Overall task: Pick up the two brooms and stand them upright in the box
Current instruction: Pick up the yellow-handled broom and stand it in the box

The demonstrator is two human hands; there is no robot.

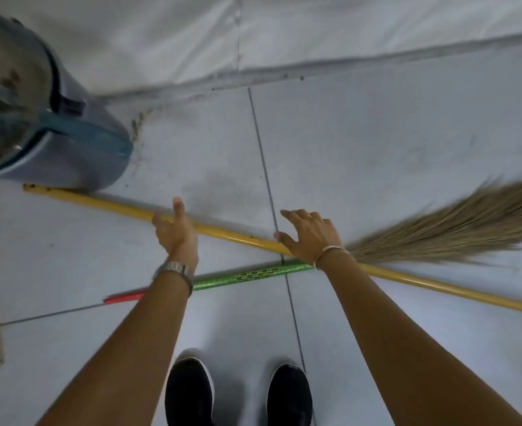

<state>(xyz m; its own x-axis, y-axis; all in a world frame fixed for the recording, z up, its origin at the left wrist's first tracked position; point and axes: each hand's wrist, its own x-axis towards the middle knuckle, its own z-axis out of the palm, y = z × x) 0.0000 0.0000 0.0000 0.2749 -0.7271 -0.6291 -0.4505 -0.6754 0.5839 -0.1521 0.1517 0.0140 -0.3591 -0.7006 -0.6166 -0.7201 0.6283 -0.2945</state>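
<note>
Two brooms (pixel 229 233) (pixel 247 276) crossed, seemingly floor-flat

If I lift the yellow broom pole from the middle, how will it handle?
The yellow pole looks straight and rigid, so it probably won't sag. It is round and glossy, so it may roll on the tiles or slip in a loose grip. It is long, with one end out of frame, so balance is uncertain; the ends may swing.
</note>
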